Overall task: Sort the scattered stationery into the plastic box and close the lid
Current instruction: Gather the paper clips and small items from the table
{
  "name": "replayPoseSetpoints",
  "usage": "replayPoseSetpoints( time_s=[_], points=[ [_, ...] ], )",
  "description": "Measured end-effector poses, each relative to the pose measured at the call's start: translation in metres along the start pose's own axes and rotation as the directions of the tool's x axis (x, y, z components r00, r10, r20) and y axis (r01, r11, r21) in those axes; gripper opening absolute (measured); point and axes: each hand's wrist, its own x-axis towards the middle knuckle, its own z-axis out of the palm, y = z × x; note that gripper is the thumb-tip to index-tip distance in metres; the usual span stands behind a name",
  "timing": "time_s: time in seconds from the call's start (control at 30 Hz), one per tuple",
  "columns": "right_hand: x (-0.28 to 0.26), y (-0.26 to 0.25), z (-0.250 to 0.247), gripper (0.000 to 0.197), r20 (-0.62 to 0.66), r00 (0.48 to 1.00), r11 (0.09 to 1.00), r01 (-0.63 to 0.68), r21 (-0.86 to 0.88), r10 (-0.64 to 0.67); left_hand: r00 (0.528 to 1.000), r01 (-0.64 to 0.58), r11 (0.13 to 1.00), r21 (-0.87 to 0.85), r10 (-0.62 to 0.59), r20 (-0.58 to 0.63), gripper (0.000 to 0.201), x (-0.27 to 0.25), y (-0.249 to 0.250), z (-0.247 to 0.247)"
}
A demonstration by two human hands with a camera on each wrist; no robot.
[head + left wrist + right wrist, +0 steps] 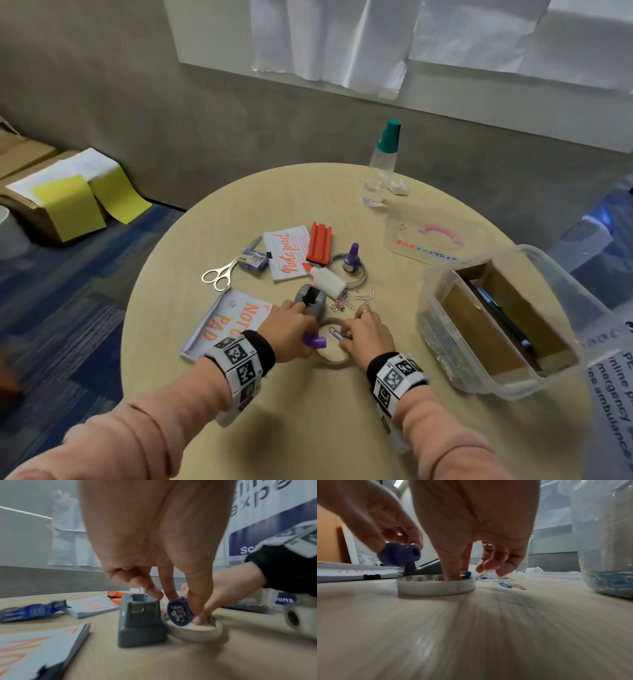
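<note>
1. A blue paper clip (334,333) lies inside the tape roll (331,360), near the table's (308,428) six o'clock edge.
2. The right hand (366,334) reaches into the roll; thumb down beside the clip, pinch unclear.
3. The left hand (287,334) pinches a purple ink bottle (314,341).
4. Likely next: carry both to the plastic box (442,342), at three o'clock.

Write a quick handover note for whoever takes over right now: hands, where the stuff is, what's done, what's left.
Left hand holds a small purple bottle. Right hand reaches into the tape roll for a blue paper clip.
Plastic box stands open at right, with a pen and some clips inside; lid lies behind it.
Left: scissors, notepads, glue, punch, loose clips, then the lid.
</note>
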Motion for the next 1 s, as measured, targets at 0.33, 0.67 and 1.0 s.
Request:
replayPoseSetpoints(
  time_s=[0.33,0.67,1.0],
  points=[
    [-0.008,0.0,0.002,0.026,0.063,0.995,0.986,0.091,-0.143,-0.082,0.998,-0.016,0.997,0.076,0.012,0.06,0.042,-0.007,0.008,0.007],
    [-0.022,-0.001,0.004,0.025,0.124,0.974,0.972,0.206,-0.116,-0.192,0.993,0.01,0.993,0.115,0.004,-0.12,0.033,0.056,0.026,-0.017],
    [-0.041,0.026,-0.002,0.024,0.029,0.974,0.607,-0.163,0.778,0.225,0.99,-0.106,0.876,0.47,0.051,0.128,0.028,0.098,0.058,-0.029]
  ],
)
